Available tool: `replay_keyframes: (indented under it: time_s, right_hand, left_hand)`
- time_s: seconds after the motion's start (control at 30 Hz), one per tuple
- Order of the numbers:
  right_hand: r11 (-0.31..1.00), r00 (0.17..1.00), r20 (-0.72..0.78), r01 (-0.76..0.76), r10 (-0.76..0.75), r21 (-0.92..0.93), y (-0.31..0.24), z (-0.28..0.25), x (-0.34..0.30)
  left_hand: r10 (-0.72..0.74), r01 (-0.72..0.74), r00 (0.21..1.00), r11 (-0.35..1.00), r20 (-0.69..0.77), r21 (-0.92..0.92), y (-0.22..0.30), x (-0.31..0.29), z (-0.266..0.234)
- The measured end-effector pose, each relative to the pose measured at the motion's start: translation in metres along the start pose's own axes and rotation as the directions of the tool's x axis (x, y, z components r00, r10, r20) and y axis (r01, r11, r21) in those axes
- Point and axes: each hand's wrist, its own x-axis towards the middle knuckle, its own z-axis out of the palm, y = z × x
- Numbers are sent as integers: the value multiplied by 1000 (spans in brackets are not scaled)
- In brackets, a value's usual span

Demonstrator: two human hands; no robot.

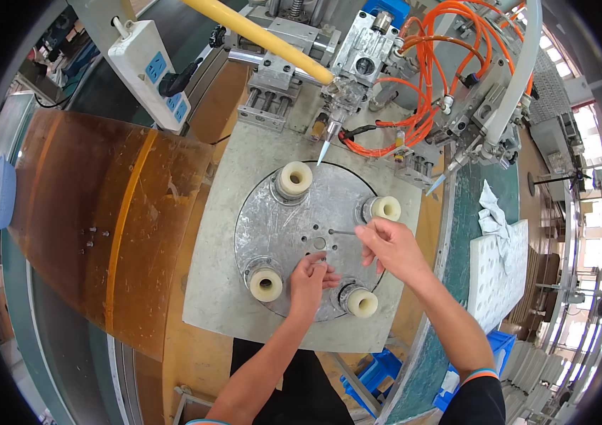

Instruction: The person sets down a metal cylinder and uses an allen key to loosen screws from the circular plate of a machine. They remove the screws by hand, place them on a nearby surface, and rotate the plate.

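My right hand (pixel 393 248) is closed around one end of a thin metal hex key (pixel 344 232). The key points left, its other end at a small hole near the middle of a round metal turntable (pixel 279 230). My left hand (pixel 309 280) is just below that middle, over the plate, with thumb and fingers drawn together; anything between them is too small to make out. Cream-coloured ring-shaped fixtures stand around the turntable: one at the top (pixel 295 178), one at the right (pixel 386 208) beside my right hand, one at the lower left (pixel 265 283) and one at the lower right (pixel 362 302).
Above the turntable hang a dispensing nozzle (pixel 324 150) and a yellow tube (pixel 265 35). Orange air hoses (pixel 425 71) loop at the upper right. A brown translucent cover (pixel 81 227) lies left, below a power strip (pixel 146 67). At right are a white perforated block (pixel 496 273) and a cloth (pixel 493 212).
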Motion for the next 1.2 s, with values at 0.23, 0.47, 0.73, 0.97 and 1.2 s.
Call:
replay_keyframes:
  time_s: [0.23,0.47,0.73,0.97,1.2]
  right_hand:
    - [931,987,56,161,-151,-328,-21,-5,5]
    - [134,619,586,738,-523,-661,-15,-12,2]
    - [845,838,-231,402,-495,-351,16,11,-28]
    - [990,970,-204,137,-131,16,11,17,-25]
    - [185,772,255,431,-582,-883,4,2,-27]
  left_hand:
    - [-92,97,993,994,75,-55,8,0,-3]
    - [-257,414,893,793,371,-447,21,15,21]
    - [-268,472,880,578,391,-666,20,31,58]
    - [-205,461,877,608,434,-646,16,30,53]
    - [-187,460,870,640,455,-616,12,29,50]
